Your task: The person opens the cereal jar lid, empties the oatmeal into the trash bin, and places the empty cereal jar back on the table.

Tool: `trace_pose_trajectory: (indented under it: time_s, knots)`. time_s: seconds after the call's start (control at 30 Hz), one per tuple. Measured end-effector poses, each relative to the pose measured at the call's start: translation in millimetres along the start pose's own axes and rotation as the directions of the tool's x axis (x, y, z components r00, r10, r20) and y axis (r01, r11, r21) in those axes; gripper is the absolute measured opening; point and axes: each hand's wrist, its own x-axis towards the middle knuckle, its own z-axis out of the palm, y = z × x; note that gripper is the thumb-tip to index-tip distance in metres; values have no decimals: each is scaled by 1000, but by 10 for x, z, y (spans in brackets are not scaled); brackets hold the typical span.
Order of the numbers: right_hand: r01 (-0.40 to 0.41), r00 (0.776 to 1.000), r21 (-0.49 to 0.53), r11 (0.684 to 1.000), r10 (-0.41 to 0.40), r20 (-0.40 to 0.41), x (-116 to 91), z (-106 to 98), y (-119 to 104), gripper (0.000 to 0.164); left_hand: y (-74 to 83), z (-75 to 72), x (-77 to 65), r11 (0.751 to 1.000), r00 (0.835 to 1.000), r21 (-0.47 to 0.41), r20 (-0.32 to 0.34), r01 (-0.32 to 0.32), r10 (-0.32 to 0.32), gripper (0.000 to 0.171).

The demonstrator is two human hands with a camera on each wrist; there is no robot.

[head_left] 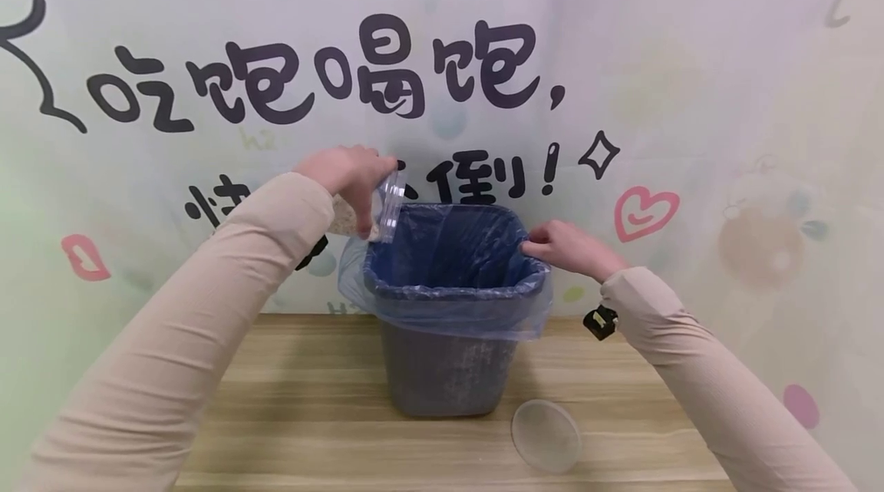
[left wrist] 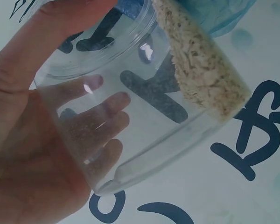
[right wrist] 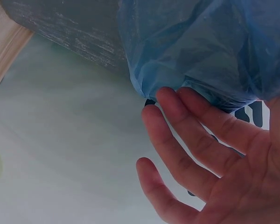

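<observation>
My left hand (head_left: 350,173) grips a clear plastic jar (head_left: 393,204) from above, tilted with its mouth over the left rim of the lined trash bin (head_left: 445,377). Pale, shaving-like flakes (left wrist: 203,70) lie along the jar's lower wall in the left wrist view, fingers showing through the clear side. My right hand (head_left: 569,249) holds the bin's right rim, thumb on the top edge. From the right wrist, its fingers extend along the outside of the blue liner bag (right wrist: 191,51), fingertips right at the plastic. The visible inside of the bin is blue liner.
A round translucent lid (head_left: 545,436) lies on the wooden table (head_left: 311,400), to the right of the bin's base. Behind the bin hangs a pale printed backdrop (head_left: 691,93) with large black characters. The liner's loose edge hangs around the bin's outside.
</observation>
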Motion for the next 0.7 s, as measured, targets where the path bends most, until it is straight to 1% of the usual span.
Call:
trace_pose_trajectory:
  time_s: [0.13, 0.27, 0.4, 0.5, 0.7]
  knots:
    - [5, 1000, 7, 1000, -5, 4, 0, 8, 7, 31, 1, -27, -6, 1000, 999, 1, 42, -12, 12, 83]
    - [5, 1000, 17, 1000, -5, 3, -3, 9, 8, 30, 2, -39, -1, 1000, 998, -3, 58, -13, 14, 84]
    - [-1, 1000, 19, 1000, 0, 10, -7, 5, 6, 27, 11, -45, -5, 1000, 998, -9, 69, -1, 2, 85]
    - [-8, 1000, 26, 1000, 8, 15, -8, 0, 8, 25, 27, -51, -12, 1000, 997, -16, 72, 5, -4, 86]
    - [-11, 1000, 40, 999, 11, 13, -1, -4, 12, 27, 49, -49, -31, 999, 998, -29, 54, 22, -21, 83]
